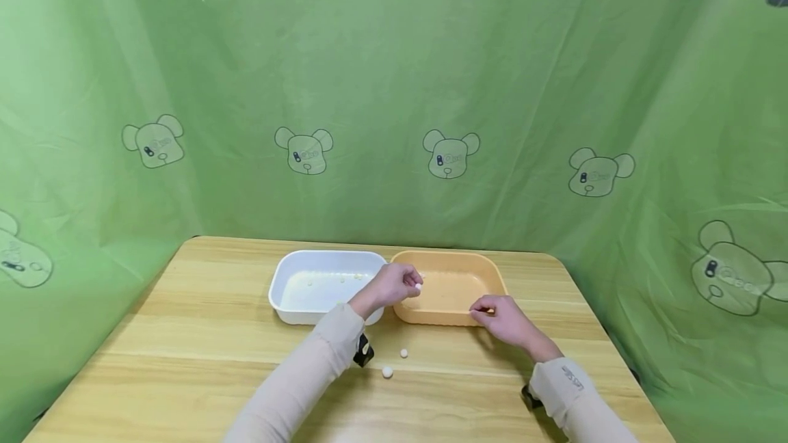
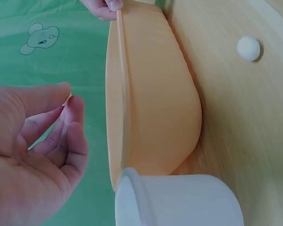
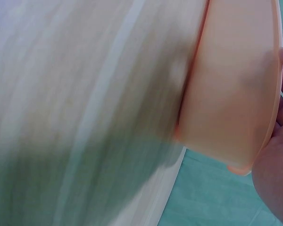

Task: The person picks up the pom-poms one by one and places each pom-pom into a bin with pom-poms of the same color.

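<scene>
My left hand [image 1: 394, 284] hovers above the left end of an orange bin [image 1: 440, 318]. Its thumb and index finger pinch a small white piece [image 1: 418, 286]; in the left wrist view only a pale sliver [image 2: 69, 95] shows between the fingertips. At the bin's near right corner, my right hand [image 1: 506, 320] grips the rim, thumb and fingers on either side of it. Close by on the left stands a white bin [image 1: 295, 316], partly covered by my left forearm, with several tiny yellowish bits lying inside.
Two white balls, a larger one [image 1: 387, 372] and a smaller one [image 1: 403, 353], lie on the wooden table [image 1: 185, 361] in front of the bins. Behind the table's far edge hangs a green curtain [image 1: 382, 87] printed with bear heads.
</scene>
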Action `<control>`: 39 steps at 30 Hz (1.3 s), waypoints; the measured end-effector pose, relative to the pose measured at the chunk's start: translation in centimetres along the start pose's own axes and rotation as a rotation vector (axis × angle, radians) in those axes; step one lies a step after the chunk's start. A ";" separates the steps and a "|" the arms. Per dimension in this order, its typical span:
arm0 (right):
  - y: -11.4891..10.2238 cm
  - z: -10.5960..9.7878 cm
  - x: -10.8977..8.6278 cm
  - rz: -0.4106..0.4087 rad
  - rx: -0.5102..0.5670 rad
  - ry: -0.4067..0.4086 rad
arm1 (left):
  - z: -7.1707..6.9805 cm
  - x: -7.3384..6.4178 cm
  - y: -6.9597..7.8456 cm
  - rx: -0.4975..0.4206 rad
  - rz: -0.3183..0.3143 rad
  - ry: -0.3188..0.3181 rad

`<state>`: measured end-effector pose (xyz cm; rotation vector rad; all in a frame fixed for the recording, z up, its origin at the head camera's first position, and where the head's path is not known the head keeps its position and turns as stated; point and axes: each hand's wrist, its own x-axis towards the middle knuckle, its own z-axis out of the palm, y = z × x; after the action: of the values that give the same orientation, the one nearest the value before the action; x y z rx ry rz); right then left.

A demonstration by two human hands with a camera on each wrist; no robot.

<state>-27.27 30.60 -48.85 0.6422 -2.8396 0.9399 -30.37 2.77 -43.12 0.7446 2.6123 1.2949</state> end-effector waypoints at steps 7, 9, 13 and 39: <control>-0.1 0.0 0.0 -0.008 -0.016 0.010 | 0.6 0.9 -0.2 -0.003 -0.027 0.006; -0.1 0.1 0.0 -0.006 -0.015 0.009 | 0.7 1.1 -0.2 -0.015 -0.035 0.005; -0.2 0.1 -0.2 0.003 -0.001 0.003 | 0.9 1.5 -0.3 -0.035 -0.068 0.003; -0.1 0.0 0.0 -0.022 -0.007 0.017 | 0.7 2.5 -1.1 -0.012 -0.123 0.091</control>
<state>-27.24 30.51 -48.84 0.6604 -2.8141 0.9266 -32.75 3.97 -44.17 0.5251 2.6711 1.3376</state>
